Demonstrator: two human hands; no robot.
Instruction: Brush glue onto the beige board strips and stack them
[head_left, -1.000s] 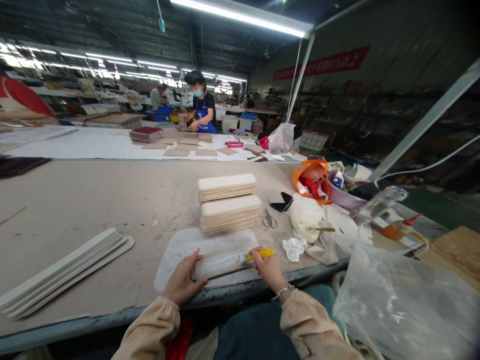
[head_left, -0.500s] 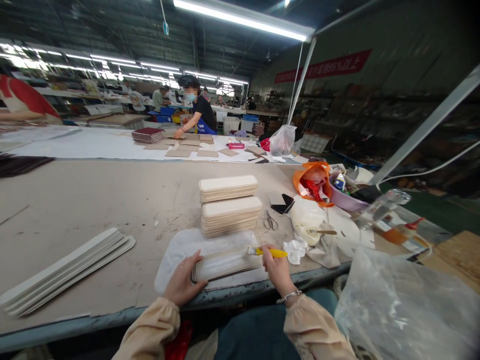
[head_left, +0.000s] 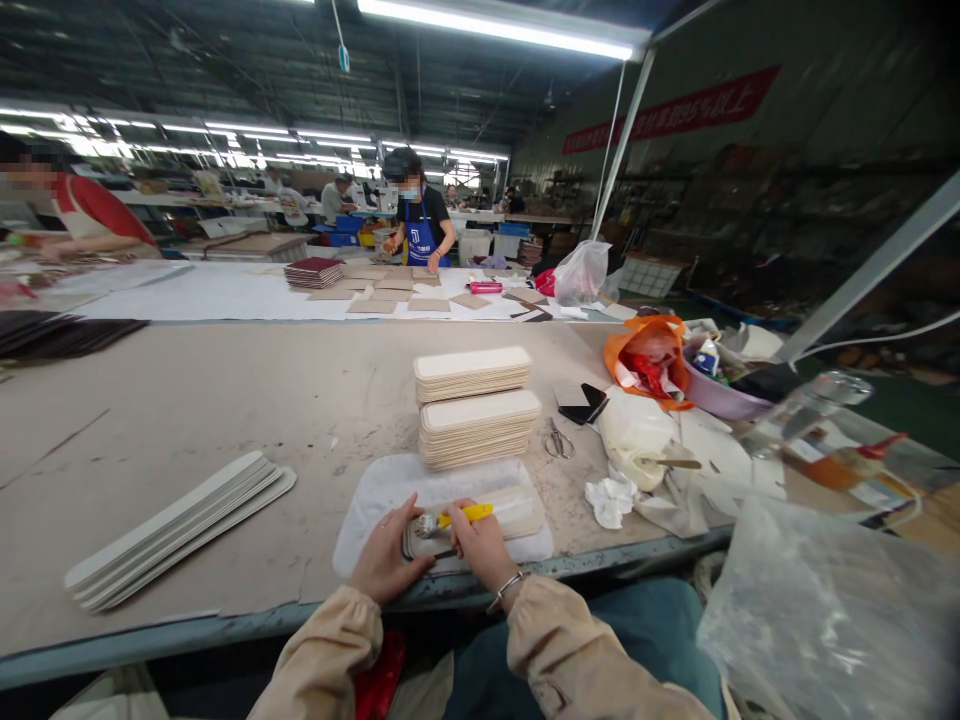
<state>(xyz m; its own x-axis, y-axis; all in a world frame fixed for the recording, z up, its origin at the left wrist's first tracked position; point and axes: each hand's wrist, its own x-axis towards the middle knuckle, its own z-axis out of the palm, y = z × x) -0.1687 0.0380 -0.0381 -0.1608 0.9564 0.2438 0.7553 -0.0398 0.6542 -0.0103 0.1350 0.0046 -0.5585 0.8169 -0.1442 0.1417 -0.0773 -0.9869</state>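
My right hand (head_left: 481, 543) is closed round a brush with a yellow handle (head_left: 474, 514), its bristles on the left part of a small stack of pale rounded strips (head_left: 514, 510). The strips' top looks wet and shiny. Thumb and fingers of my left hand (head_left: 386, 552) grip the stack's left end, close beside the bristles. Under the stack lies a white sheet with rounded corners (head_left: 367, 490). Just behind it stand two taller piles of cream strips, a nearer pile (head_left: 480, 430) and a farther pile (head_left: 472, 375).
Fanned long strips (head_left: 180, 530) lie at left. Scissors (head_left: 559, 441), crumpled white paper (head_left: 610, 500), a white tub in plastic (head_left: 637, 430), an orange bag (head_left: 646, 360) and a lilac basin (head_left: 724, 390) are at right. Across the table a co-worker (head_left: 424, 215) handles brown pieces.
My right hand has moved left with the brush, from the strips' right end to near my left hand. The view has shifted slightly. The co-worker opposite stands more upright.
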